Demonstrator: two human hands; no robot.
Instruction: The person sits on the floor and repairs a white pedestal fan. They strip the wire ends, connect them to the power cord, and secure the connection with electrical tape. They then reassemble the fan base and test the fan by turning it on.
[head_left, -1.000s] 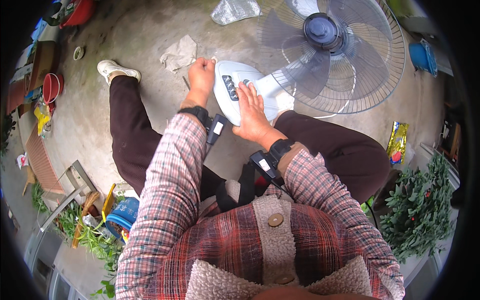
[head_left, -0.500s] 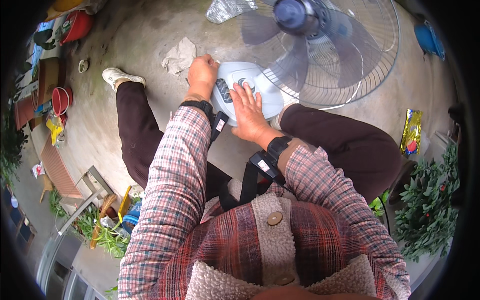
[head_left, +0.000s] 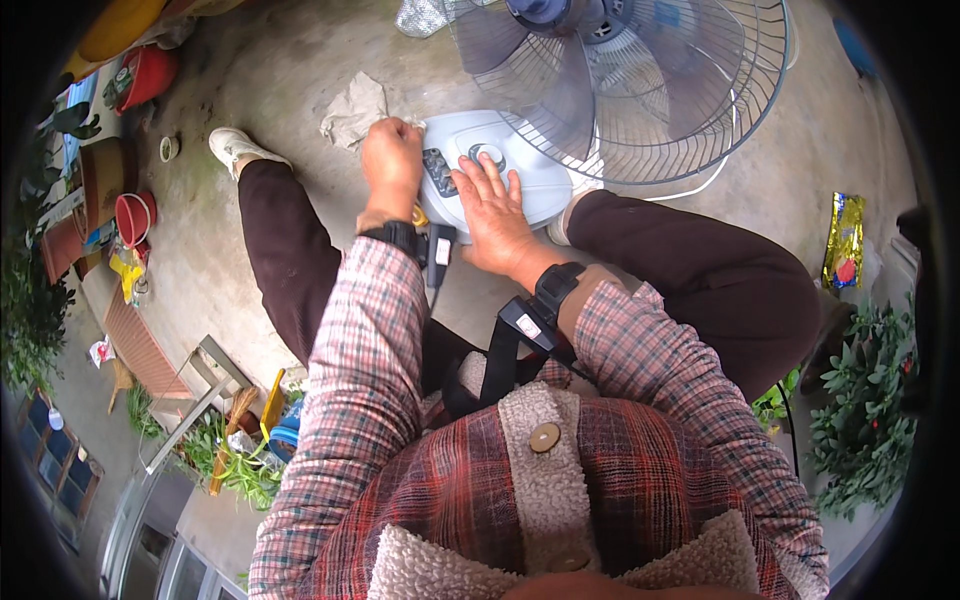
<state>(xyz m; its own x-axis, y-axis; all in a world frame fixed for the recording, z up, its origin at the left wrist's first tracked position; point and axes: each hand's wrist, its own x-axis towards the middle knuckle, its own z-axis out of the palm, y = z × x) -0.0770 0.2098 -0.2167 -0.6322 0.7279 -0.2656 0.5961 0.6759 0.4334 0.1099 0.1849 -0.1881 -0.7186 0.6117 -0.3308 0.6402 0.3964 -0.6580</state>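
A standing fan's pale grey base (head_left: 545, 170) sits between my legs, with a dark button panel (head_left: 438, 172) and a round knob (head_left: 487, 156) on it. My right hand (head_left: 493, 220) rests on the base, fingers stretched out towards the knob. At the base's left edge, my left hand (head_left: 392, 165) is closed, its fingers curled inward; whatever it holds is hidden. A small yellow piece (head_left: 420, 214) shows beside the left wrist. Beyond the base, the fan's wire cage (head_left: 690, 170) surrounds dark translucent blades (head_left: 560, 95). A crumpled beige cloth (head_left: 352, 108) lies just past my left hand.
A white cord (head_left: 715, 180) curves over the concrete floor behind the cage. Red buckets (head_left: 135, 218) and a brown planter (head_left: 105, 180) stand at the left. On the right are a gold packet (head_left: 843, 240) and a leafy plant (head_left: 865, 420). Silvery wrap (head_left: 425, 15) lies far ahead.
My left hand has turned, its back now more upright, and the yellow piece has come into sight by its wrist. The right hand stays on the base. The view has shifted slightly.
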